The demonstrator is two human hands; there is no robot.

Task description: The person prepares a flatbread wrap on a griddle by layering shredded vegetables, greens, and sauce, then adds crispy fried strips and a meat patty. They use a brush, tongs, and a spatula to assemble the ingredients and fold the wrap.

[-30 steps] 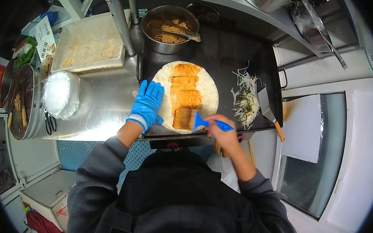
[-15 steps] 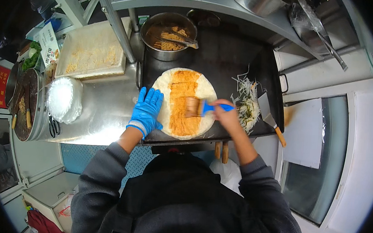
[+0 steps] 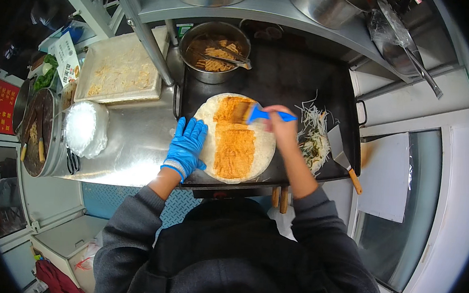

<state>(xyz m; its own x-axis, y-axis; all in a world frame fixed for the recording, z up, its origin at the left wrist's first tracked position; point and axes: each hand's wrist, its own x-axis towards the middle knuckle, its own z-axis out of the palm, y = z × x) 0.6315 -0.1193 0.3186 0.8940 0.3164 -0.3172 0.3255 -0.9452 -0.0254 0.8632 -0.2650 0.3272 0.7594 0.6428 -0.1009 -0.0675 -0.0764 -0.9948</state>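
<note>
A round flatbread (image 3: 265, 149) lies on the black griddle (image 3: 306, 69), with a broad band of orange-brown sauce (image 3: 234, 155) down its middle. My right hand (image 3: 283, 125), bare, is closed round the blue handle of a basting brush (image 3: 259, 114). Its bristles, smeared by motion, touch the upper part of the sauce band. My left hand (image 3: 185, 147), in a blue glove, lies flat with fingers stretched out on the flatbread's left edge. To the right of the flatbread sits a heap of shredded vegetables (image 3: 315, 136), with a wooden-handled scraper (image 3: 344, 158) beside it.
A metal pot (image 3: 212, 77) with food strips and tongs stands at the griddle's back left. A metal shelf (image 3: 278, 9) spans the back. On the left counter are a shallow tray (image 3: 120, 93), a stack in white plastic (image 3: 85, 128), scissors (image 3: 72, 161) and a round board with knives (image 3: 36, 131).
My right hand has moved the brush away from me, from the middle of the flatbread to its upper part. My left hand stays on the left edge. The whole view has shifted slightly.
</note>
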